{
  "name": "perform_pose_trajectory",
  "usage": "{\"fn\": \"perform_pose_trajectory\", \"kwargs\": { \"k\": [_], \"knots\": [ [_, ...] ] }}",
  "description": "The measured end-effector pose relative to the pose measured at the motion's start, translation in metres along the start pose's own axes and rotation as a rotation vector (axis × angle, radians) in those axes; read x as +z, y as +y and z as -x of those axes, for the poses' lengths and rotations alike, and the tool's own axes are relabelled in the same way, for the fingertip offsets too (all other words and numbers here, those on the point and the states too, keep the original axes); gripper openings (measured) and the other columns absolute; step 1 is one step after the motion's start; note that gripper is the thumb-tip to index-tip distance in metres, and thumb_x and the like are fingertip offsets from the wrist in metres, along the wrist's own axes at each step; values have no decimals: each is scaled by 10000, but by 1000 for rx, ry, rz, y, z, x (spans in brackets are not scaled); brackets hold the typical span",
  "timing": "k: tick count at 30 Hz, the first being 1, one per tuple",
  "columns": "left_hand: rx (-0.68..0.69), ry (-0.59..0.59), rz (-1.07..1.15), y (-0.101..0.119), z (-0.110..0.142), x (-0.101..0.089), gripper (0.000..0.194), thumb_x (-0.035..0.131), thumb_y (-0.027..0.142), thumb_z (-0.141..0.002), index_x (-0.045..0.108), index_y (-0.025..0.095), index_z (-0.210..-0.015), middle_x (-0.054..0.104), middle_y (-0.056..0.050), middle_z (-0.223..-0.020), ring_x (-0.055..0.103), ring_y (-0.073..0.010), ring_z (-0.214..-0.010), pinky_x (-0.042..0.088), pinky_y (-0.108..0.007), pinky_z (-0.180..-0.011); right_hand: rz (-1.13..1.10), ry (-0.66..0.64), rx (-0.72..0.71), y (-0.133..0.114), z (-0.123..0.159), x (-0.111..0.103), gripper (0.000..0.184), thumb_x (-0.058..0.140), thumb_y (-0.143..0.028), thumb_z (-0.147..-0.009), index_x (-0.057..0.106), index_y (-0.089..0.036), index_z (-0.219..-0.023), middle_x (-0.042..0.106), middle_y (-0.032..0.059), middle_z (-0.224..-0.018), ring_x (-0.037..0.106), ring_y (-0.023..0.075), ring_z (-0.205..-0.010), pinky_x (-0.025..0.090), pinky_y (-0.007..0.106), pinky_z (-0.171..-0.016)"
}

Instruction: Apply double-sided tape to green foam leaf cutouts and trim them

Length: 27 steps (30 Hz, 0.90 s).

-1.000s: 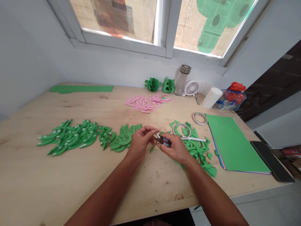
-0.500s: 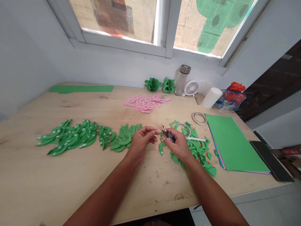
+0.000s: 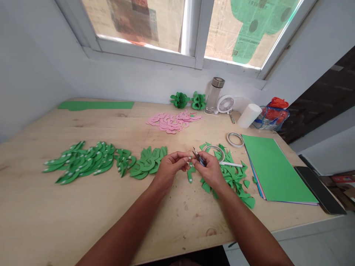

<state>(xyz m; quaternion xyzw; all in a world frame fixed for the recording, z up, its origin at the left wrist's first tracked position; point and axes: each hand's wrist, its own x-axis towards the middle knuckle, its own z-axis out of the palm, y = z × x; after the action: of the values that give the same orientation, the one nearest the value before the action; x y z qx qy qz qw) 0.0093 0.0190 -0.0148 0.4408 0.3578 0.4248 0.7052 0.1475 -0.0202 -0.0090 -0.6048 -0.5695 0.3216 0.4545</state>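
Observation:
My left hand [image 3: 172, 167] pinches a tiny white piece [image 3: 190, 158], apparently double-sided tape, between thumb and fingertips. Close beside it, my right hand [image 3: 210, 170] is closed around a pair of scissors [image 3: 197, 158], whose dark blades point up and left near the white piece. Below the fingertips lies a small curved green cut-out [image 3: 190, 176] with white patches on it. Green U-shaped cut-outs [image 3: 144, 164] lie to the left of my left hand. Under and past my right hand spread green scraps [image 3: 235, 181], with a tape roll [image 3: 222, 154] and a white pen [image 3: 232, 164] on them.
Farther left sits a pile of green cut-outs with white patches [image 3: 88, 160]. Pink cut-outs [image 3: 169, 122] lie mid-table. A bottle [image 3: 214, 96], small fan [image 3: 225, 104] and white roll [image 3: 249, 115] stand behind. Another tape roll [image 3: 227, 139], green sheets [image 3: 280, 170] and a dark phone-like slab [image 3: 320, 190] are right.
My left hand has moved right, bringing the white piece close to the scissors. My right hand has stayed almost in place, with the blades shifted slightly.

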Motion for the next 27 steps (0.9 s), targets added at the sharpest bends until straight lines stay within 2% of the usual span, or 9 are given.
{"fn": "perform_pose_trajectory", "kwargs": {
  "k": [6, 17, 27],
  "knots": [
    [15, 3, -23, -1, 0, 0, 144, 693, 235, -630, 687, 139, -738, 628, -17, -556, 533, -101, -505, 407, -216, -512, -21, -1, -10, -4, 1, 1, 139, 546, -274, -737, 599, -149, -768, 437, -42, -586, 353, 83, -514, 275, 198, -471],
    [21, 1, -39, -1, 0, 1, 158, 682, 240, -639, 701, 143, -762, 631, -27, -581, 538, -111, -516, 425, -223, -515, 12, 37, 16, 4, 0, 2, 166, 560, -318, -732, 582, -153, -741, 427, -39, -589, 351, 86, -523, 281, 203, -475],
    [32, -6, -64, 0, 1, 3, 145, 678, 245, -635, 714, 152, -741, 639, -30, -594, 540, -120, -518, 440, -238, -512, 8, 74, 24, 6, 1, 4, 185, 554, -328, -729, 522, -167, -645, 380, -50, -557, 338, 85, -508, 275, 210, -471]
  ]
}}
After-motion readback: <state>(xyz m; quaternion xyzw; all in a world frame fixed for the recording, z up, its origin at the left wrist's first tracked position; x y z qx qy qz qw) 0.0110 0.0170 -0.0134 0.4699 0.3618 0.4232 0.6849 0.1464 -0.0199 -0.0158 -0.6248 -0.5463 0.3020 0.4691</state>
